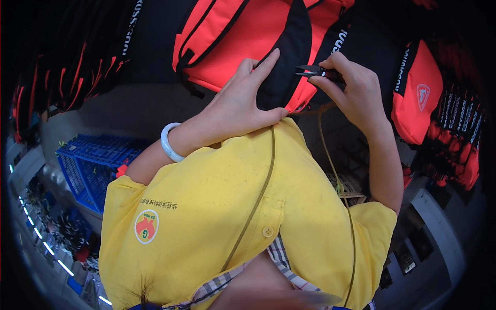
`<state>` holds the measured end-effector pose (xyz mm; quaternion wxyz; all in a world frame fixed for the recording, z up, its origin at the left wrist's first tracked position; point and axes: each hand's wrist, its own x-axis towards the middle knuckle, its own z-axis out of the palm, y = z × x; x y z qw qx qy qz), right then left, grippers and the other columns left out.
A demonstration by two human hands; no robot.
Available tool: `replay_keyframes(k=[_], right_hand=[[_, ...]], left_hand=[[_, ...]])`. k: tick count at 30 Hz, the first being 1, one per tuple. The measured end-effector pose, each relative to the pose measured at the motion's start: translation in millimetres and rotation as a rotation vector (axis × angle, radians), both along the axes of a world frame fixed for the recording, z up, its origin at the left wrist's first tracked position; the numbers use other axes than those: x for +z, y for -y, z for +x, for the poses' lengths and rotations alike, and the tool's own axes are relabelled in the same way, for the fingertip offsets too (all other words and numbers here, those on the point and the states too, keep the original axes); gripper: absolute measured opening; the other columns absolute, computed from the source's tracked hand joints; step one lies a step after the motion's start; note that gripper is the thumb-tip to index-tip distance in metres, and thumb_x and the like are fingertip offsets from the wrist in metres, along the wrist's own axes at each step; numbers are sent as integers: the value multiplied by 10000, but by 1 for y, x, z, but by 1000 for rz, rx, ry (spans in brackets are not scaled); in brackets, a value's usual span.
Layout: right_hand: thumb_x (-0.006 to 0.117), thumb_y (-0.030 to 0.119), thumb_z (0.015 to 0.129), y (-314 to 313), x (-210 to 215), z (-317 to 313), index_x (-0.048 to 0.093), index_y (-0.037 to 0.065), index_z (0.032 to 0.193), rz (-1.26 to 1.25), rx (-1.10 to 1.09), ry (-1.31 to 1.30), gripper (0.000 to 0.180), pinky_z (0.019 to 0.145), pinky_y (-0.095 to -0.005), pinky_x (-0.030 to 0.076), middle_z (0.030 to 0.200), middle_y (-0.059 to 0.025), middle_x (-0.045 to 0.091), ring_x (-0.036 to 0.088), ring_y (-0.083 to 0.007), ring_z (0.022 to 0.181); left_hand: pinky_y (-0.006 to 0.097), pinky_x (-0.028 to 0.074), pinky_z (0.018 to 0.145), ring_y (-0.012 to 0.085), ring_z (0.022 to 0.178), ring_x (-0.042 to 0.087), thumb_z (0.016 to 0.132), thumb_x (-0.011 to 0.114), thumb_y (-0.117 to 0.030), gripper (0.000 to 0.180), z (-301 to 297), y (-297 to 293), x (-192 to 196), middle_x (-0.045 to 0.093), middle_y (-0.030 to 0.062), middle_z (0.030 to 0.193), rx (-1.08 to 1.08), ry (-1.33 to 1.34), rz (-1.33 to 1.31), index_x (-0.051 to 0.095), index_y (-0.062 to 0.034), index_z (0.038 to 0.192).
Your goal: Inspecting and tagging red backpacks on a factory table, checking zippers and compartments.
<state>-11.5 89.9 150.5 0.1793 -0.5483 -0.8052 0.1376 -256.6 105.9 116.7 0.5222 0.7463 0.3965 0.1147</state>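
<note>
A red and black backpack [227,44] lies in front of me, its lower edge close to my yellow shirt. My left hand [245,95] rests against the black panel [287,67] of the bag. Its forefinger and thumb are stretched wide apart along the panel, and the remaining fingers are partly hidden. In my right hand [356,85] is a pair of small dark thread snips [310,71]. The fingers are closed round the handles, and the blades point left, slightly apart, just over the panel's right side. A brown cord [323,134] hangs from my neck toward the bag.
Red and black bags [75,88] are piled at the left. Another red bag piece [419,93] lies at the right, beside a stack of red and black pieces [457,134]. A blue plastic crate [85,178] stands low on the left.
</note>
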Motion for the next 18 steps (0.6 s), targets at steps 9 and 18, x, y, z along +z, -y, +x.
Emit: replay_keyframes(k=[9,18], right_hand=[[749,287,797,-8,-2,1,511,91,810,98,112,57,309,496,-320,419,619,-36,561,580,-212,557],[780,254,780,5,8,7,572,67,853,-26,0,-40,289,530,-288,466,660,-57,619,639,-193,602]], left_hand=[[327,439,885,296,993,507,745,788,-300,986,-4,-2,-4,425,205,1115,-25,28,16,236,-40,1519],[336,448,880,303,1001,513,755,771,-322,979,-4,-1,-1,426,214,1117,-21,-10,34,229,-42,1521]])
